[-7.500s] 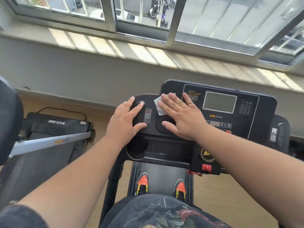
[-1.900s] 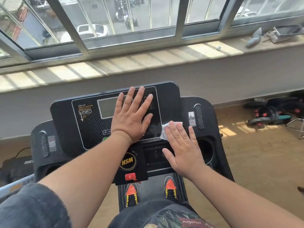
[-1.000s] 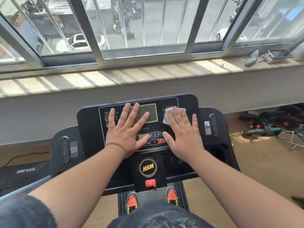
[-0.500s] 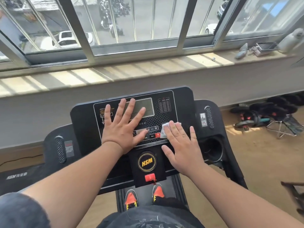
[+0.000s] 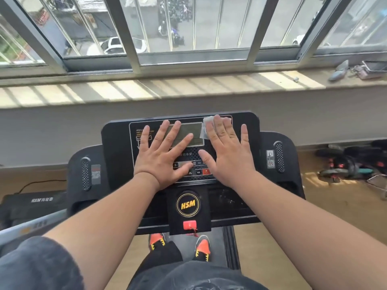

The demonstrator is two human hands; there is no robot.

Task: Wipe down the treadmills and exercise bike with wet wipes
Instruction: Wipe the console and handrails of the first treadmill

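A white wet wipe [image 5: 206, 127] is pressed flat by the right hand [image 5: 228, 152] on the black treadmill console [image 5: 247, 130], the left hand [image 5: 162, 155] spread flat beside it, with other machines judged unwiped.

Worn at head height, close above the black plastic treadmill console [image 5: 247, 130], looking forward and steeply down over it, toward the barred metal-framed window [image 5: 134, 34] beyond.
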